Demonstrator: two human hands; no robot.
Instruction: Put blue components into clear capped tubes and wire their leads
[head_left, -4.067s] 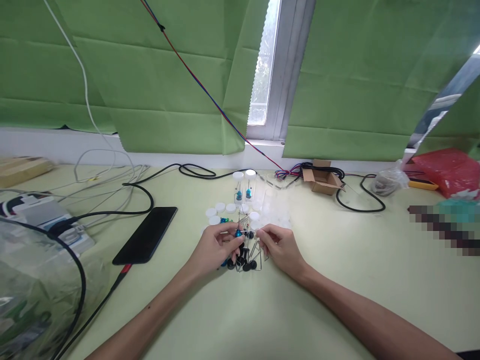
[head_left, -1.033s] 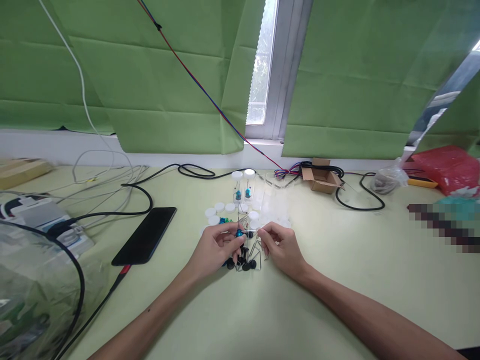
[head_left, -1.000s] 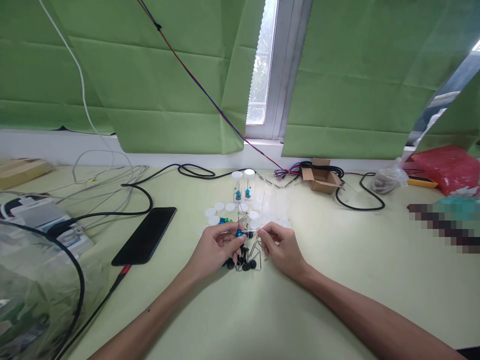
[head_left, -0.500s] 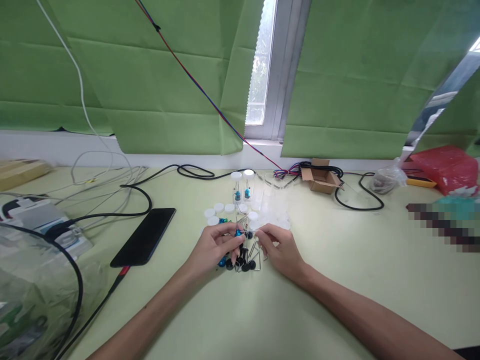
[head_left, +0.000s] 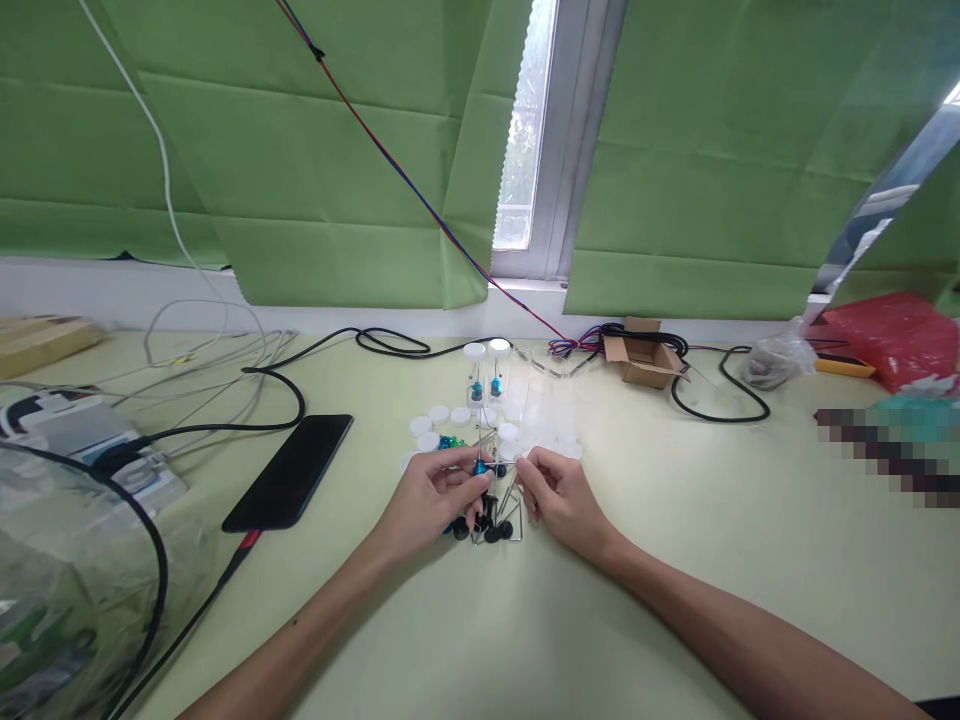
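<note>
My left hand (head_left: 427, 495) pinches a small shiny blue metal part (head_left: 479, 468) with a thin rod standing up from it. From the other side, my right hand (head_left: 562, 500) grips a thin metal hex key (head_left: 502, 463), its tip meeting the blue part; the exact contact is too small to see. Below the fingers lie black round-headed pieces (head_left: 493, 534) and bent metal keys (head_left: 519, 522). Behind my hands are loose white caps (head_left: 439, 415), small blue and green parts (head_left: 448, 442) and clear containers (head_left: 541, 425). Two capped clear bottles (head_left: 475, 372) stand farther back, blue parts inside.
A black phone (head_left: 289, 472) with a cable plugged in lies to the left, near a power strip (head_left: 142, 480) and a clear plastic bag (head_left: 67, 610). At the back right are a small cardboard box (head_left: 645, 365), black cable loops (head_left: 724, 415) and a red bag (head_left: 896, 340).
Both hands keep their grips on the blue part and the hex key. The whole view has shifted slightly; the hands have hardly moved otherwise.
</note>
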